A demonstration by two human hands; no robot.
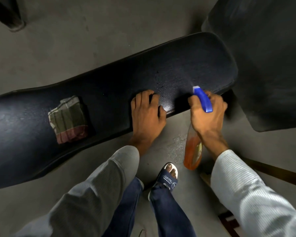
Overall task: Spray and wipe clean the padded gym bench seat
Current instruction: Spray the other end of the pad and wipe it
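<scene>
Bench seat (96, 93), long, dark and padded, runs across the middle of the head view, from low on the left up to the right. It stands on a grey floor (61, 45). Small wet dots shine on the seat near its right end.

A folded cloth (67, 119) lies flat on the left part of the seat. It has grey, green and red stripes. It is well apart from both hands.

The left hand (146, 113) rests on the near edge of the seat, palm down. Its fingers (144, 96) are spread a little and lie on the padding, and the thumb hooks over the edge.

The right hand (208, 115) holds a spray bottle (193, 151) just beside the near edge of the seat, close to the right end. Its fingers are wrapped tight around the neck of the bottle. The blue spray head (202, 100) sticks up above the hand, and its white tip points at the seat. The bottle hangs down below the hand and has orange liquid in it.

Both arms wear pale striped sleeves. Below them are blue jeans and one foot in a dark sandal (167, 179) on the floor.

Another big dark pad (266, 57) fills the top right corner, next to the end of the seat.
</scene>
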